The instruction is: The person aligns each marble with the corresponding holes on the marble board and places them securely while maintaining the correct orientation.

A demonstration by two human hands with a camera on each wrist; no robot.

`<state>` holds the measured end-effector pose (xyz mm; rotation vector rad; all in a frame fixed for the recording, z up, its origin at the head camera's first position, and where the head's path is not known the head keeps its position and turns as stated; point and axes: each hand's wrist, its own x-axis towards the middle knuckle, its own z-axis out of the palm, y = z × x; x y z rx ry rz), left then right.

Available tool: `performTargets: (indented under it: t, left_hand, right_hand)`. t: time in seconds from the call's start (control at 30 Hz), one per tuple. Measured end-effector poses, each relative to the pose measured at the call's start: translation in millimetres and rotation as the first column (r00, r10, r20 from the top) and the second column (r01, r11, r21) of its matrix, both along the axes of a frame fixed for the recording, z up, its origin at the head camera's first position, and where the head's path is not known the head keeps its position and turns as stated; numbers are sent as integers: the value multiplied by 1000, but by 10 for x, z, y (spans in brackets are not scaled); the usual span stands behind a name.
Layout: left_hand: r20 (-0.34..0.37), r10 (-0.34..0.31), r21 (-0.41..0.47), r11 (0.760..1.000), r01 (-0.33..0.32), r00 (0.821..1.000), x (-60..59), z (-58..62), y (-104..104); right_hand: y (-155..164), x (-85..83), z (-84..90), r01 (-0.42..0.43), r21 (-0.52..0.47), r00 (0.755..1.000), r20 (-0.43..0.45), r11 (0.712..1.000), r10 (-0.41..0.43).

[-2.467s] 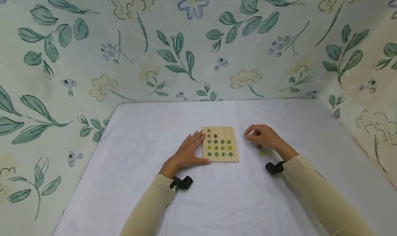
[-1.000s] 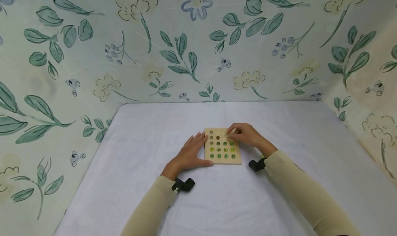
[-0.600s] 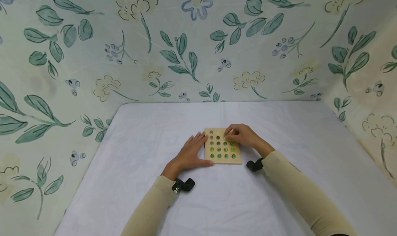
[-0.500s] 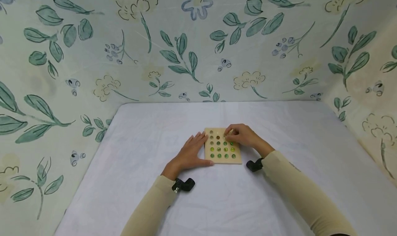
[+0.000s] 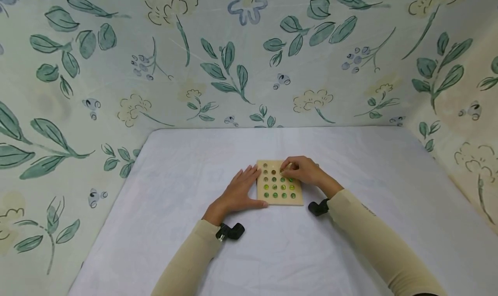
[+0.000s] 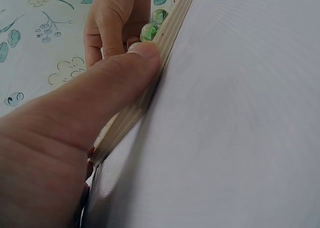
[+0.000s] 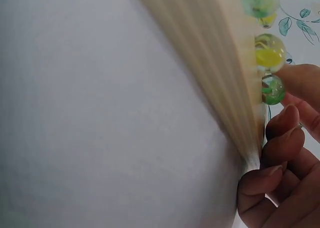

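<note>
A square wooden board (image 5: 288, 201) lies on the table with rows of glass marbles in its hollows, mostly green and yellow-green. Along its left side rests my left hand (image 5: 238, 195), fingers extended onto the edge and thumb against the near edge. My right hand (image 5: 305, 170) is over the far right part of the board, thumb and index finger pinching a small marble (image 5: 282, 171) mostly covered by the fingertips. The right wrist view shows a yellow marble (image 7: 270, 55) and a green marble (image 7: 273, 90) standing proud of the board beside the fingers.
A white cloth (image 5: 186, 166) covers the table. Behind it hangs a leaf-and-flower patterned curtain (image 5: 268, 84). Each wrist carries a small black camera, the left wrist camera (image 5: 234, 231) and the right wrist camera (image 5: 318, 207).
My right hand has come left from beside the board to over its second row from the far side, fingers still pinched. The loose yellow-green marbles are now hidden behind the right forearm. My left hand stays.
</note>
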<state>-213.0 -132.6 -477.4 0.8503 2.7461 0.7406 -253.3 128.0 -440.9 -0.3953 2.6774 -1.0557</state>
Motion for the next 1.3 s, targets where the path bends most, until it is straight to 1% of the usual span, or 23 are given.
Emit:
performTargets:
  t: [0.13,0.23,0.6,0.83,0.97,1.13,1.3]
  left_hand:
    - [-1,2,-3,1000,-2,1000,-4,3,3]
    - [5,2,0,1000,-2,1000,3,12,4]
    - [-2,-3,6,1000,3,1000,11,0,7]
    - [5,2,3,1000,-2,1000,13,13,6]
    - [11,4,7,1000,-4,1000,22,23,5]
    - [11,4,21,1000,-4,1000,28,14,3]
    - [5,6,18,1000,-6,1000,23,5,6]
  right_hand:
    - [3,3,9,-23,-9,1000,-12,1000,23]
    - [0,5,13,-20,-9,1000,-7,1000,20]
    - [-2,16,40,-1,4,1000,22,1000,1]
    - [12,20,75,28,1,999,46,1000,-28]
    - [43,35,102,30,-4,999,42,1000,-30]
    - [100,65,117,40,17,999,25,999,-40]
    - [183,116,142,69,38,998,10,997,-70]
